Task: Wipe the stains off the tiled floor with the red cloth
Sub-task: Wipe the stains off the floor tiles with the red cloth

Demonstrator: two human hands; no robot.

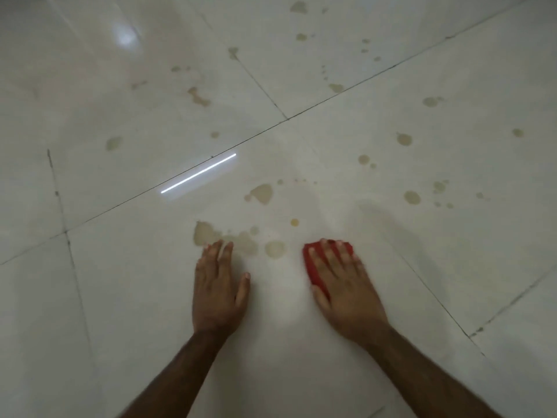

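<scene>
My right hand point(342, 285) lies flat on the folded red cloth point(313, 265), pressing it against the white tiled floor point(120, 297); most of the cloth is hidden under the palm. My left hand point(218, 288) rests flat on the floor with fingers apart, holding nothing. Its fingertips touch a brownish stain point(205, 233). A round stain point(275, 249) lies between the two hands, and a larger blotch point(262, 193) sits farther ahead. Several more brown spots point(411, 197) are scattered to the right and far ahead.
Dark grout lines point(262, 131) cross the glossy tiles diagonally. A bright reflected light strip point(199, 173) shines left of centre, and a round glare point(125, 37) sits at the top left. No other objects are on the floor.
</scene>
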